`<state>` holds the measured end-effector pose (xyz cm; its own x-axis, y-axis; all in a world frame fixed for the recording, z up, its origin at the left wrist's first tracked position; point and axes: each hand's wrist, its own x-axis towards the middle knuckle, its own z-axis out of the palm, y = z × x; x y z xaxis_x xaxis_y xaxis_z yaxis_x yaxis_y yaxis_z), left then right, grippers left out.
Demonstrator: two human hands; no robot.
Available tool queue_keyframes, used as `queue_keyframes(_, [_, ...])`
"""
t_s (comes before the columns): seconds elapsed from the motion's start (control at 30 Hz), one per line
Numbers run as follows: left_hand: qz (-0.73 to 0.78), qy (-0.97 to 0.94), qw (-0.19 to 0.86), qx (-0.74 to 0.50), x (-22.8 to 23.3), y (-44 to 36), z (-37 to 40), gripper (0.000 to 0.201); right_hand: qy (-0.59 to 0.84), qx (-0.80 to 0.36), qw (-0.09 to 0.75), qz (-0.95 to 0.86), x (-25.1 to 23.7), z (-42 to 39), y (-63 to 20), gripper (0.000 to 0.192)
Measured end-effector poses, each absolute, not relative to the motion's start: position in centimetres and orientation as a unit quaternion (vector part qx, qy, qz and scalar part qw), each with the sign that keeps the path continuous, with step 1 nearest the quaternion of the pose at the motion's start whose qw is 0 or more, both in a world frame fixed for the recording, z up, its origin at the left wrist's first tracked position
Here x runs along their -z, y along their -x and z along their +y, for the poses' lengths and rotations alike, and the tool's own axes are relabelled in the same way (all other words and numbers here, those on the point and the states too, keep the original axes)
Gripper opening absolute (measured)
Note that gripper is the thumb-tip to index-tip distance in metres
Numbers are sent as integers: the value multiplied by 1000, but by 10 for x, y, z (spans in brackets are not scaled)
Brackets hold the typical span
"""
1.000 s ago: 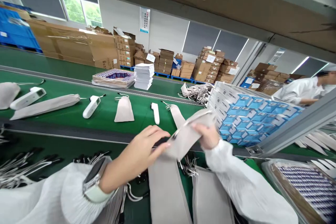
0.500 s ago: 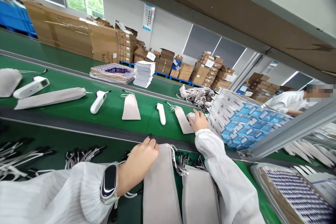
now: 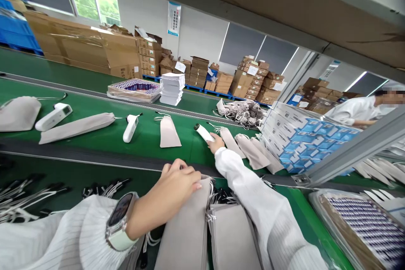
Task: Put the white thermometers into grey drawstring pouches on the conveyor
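My right hand [image 3: 215,142] was out on the green belt [image 3: 95,126], fingers closed around the near end of a white handheld thermometer [image 3: 204,132] lying slanted just beside a flat beige pouch [image 3: 230,141]. Left hand [image 3: 177,185] rested loosely curled, gripping nothing, on the top pouch of the stack [image 3: 186,228] at the near edge.

White wall [image 3: 202,33], bright window [image 3: 95,6] — stacked cartons [image 3: 95,52]

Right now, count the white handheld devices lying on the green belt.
3: far-left device, middle device, and a third device at the right hand. Others may be hidden.
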<state>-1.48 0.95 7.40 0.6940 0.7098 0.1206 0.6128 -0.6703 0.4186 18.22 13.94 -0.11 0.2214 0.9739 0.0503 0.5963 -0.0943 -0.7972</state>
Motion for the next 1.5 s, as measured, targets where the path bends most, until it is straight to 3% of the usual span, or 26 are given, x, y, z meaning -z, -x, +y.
queue_keyframes(0.1, [370,-886,243,-137,-80,19,17,26,623,-359,432,-544,-15,134,-192,45])
queue_keyframes(0.23, [381,-858,308,-153,-89,24,24,24,333,-580,574,-472,-48,110,-184,68])
queue_keyframes(0.33, [377,-850,313,-194,-93,22,25,25,232,-648,545,-479,-72,87,-166,77])
queue_keyframes(0.53, [344,-845,293,-285,-89,17,22,21,222,-640,563,-474,-90,63,-141,97])
queue_keyframes(0.6, [343,-840,278,-316,-88,18,23,20,229,-640,565,-468,-90,63,-140,87])
queue_keyframes(0.7, [373,-815,235,-376,-87,20,29,19,285,-640,519,-489,-88,64,-140,38])
queue_keyframes(0.73, [392,-801,219,-396,-86,22,32,19,316,-635,484,-512,-86,64,-140,37])
queue_keyframes(0.87, [432,-787,204,-390,-83,26,46,21,417,-580,274,-644,-82,58,-135,58])
queue_keyframes(0.93, [439,-802,219,-341,-85,30,50,23,451,-494,230,-707,-79,59,-139,61])
queue_keyframes(1.07, [480,-808,285,-188,-102,39,40,31,533,-164,390,-732,-70,81,-170,47])
queue_keyframes(1.17, [425,-802,404,-118,-119,42,22,35,598,-74,463,-650,-62,102,-200,42])
queue_keyframes(1.27, [400,-746,495,-196,-125,38,9,35,585,-248,444,-632,-62,106,-207,46])
queue_keyframes(1.4, [401,-695,468,-370,-118,31,7,31,327,-596,259,-686,-64,78,-166,50])
queue_keyframes(1.5, [372,-701,472,-385,-114,30,7,31,176,-664,200,-699,-61,59,-127,39])
